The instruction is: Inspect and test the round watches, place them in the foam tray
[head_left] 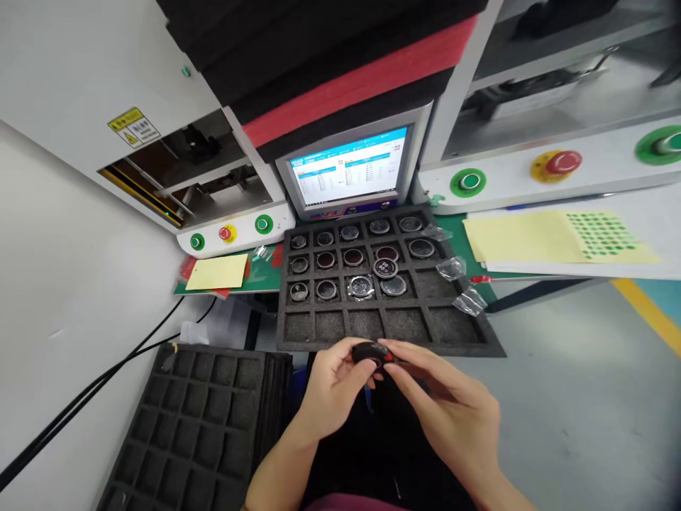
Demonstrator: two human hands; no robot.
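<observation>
Both my hands meet just in front of a black foam tray (462, 333). My left hand (333, 394) is closed around a small round black part (367, 351) with a red spot. My right hand (452, 411) pinches the same part from the right with thumb and forefinger. The tray is divided into square pockets. Its back three rows hold several round, disc-like parts (386, 267), some dark red, some silvery. The front row of pockets is bare.
A monitor (348, 170) stands behind the tray, between two white machines with green and red buttons (228, 233). Yellow sheets (524, 238) and small clear bags (451, 267) lie to the right. A stack of black foam trays (202, 426) and cables sit at lower left.
</observation>
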